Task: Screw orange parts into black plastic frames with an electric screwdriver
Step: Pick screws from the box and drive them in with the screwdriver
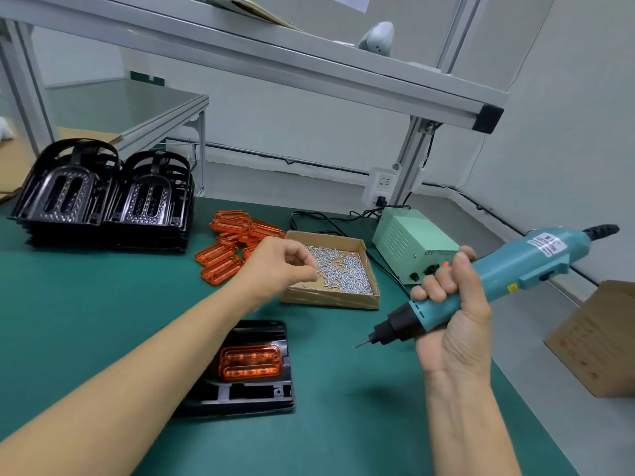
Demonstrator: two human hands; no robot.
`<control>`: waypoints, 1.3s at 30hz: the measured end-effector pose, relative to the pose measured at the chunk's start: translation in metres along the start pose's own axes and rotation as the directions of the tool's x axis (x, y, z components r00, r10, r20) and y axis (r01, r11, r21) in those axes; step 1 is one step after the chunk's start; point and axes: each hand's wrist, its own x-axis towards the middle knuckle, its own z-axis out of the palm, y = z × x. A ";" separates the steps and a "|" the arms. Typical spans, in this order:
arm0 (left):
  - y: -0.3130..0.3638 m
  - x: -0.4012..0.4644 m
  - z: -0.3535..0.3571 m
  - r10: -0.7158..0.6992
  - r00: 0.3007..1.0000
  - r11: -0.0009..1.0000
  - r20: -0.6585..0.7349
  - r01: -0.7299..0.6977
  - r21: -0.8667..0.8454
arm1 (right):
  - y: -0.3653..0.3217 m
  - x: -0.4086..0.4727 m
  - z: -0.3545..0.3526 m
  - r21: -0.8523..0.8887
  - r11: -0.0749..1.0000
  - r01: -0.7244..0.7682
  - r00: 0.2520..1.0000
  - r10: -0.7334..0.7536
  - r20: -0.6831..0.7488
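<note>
On the green mat [86, 321], nearest to the person, lies a black frame [256, 389], flat and glossy, with an orange part [250, 361] seated in its upper half; the part is a translucent rounded rectangle with two long ribbed slots. The left forearm crosses over the left side of the frame. To the right, above the mat, the right hand [453, 324] grips a teal screwdriver [481, 283] around its body, with the black nose and thin bit pointing down and left. Farther, the left hand [280, 266] hovers at the edge of a cardboard box [343, 298] of small silver screws [343, 269], fingertips curled together; whether they pinch a screw I cannot tell. Behind it lies a loose pile of orange parts [233, 245], and at the far left stand stacked black frames [103, 201]. A pale green power unit [409, 249] sits behind the box.
</note>
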 end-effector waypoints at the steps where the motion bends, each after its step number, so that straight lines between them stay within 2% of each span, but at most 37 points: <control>1: 0.001 -0.011 -0.002 -0.014 1.000 0.996 -0.025 0.012 -0.086 | 0.001 -0.001 0.005 0.014 1.000 0.002 1.000 -0.002 0.005; 4: 0.002 -0.044 -0.009 -0.078 0.994 0.952 -0.072 0.053 -0.300 | 0.003 -0.006 0.021 0.070 0.997 0.009 1.000 -0.010 0.018; 7: 0.002 -0.073 -0.015 -0.157 0.986 0.877 -0.054 0.114 -0.467 | 0.005 -0.011 0.037 0.136 0.990 0.030 0.999 -0.035 0.037; 11: 0.006 -0.100 -0.017 -0.199 0.980 0.773 -0.019 0.145 -0.618 | 0.010 -0.020 0.057 0.184 0.982 0.037 0.997 -0.050 0.065; 18: 0.014 -0.115 -0.014 -0.202 0.979 0.720 -0.027 0.130 -0.682 | 0.018 -0.034 0.077 0.198 0.980 0.022 0.994 -0.042 0.098; 31: 0.018 -0.122 -0.010 -0.221 0.974 0.687 -0.055 0.115 -0.717 | 0.023 -0.041 0.079 0.174 0.984 0.050 0.990 -0.072 0.119; 39: 0.019 -0.124 0.001 -0.246 0.951 0.726 -0.186 0.054 -0.686 | 0.030 -0.043 0.077 0.177 0.976 0.129 0.987 -0.144 0.072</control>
